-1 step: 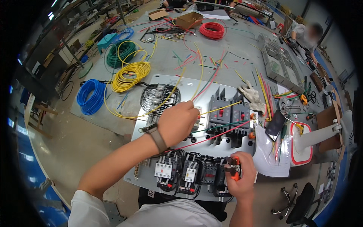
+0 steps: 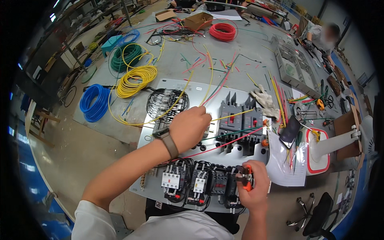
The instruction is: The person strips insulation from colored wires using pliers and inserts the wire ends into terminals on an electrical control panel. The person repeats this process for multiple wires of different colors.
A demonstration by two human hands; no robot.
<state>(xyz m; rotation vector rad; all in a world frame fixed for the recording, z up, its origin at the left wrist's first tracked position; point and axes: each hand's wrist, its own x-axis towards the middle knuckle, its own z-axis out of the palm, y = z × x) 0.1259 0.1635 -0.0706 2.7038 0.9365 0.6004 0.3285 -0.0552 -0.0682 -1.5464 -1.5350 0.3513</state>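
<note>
My left hand (image 2: 191, 127), wearing a wristband, is closed over the middle of a metal mounting plate (image 2: 195, 87). Its fingers grip several wires: a yellow wire (image 2: 233, 115) and others in green and red run out on both sides. Right of it stand two dark grey circuit breakers (image 2: 231, 117) with red switches, and the wires cross their near side. My right hand (image 2: 256, 186) holds orange-handled pliers (image 2: 248, 178) above the near right edge of the plate. Just left of them sits a row of contactors (image 2: 171, 181) with black wiring. The fingertips of my left hand are partly hidden.
Yellow (image 2: 136, 81), green (image 2: 126, 57) and blue wire coils (image 2: 95, 103) lie at left, a red coil (image 2: 222, 32) at the back. At right are a white glove (image 2: 265, 102), papers (image 2: 286, 170), a white fan (image 2: 320, 150) and a metal enclosure (image 2: 296, 70). Another person sits far right.
The plate and coils sit very slightly further left in the view. Both hands keep their hold and place.
</note>
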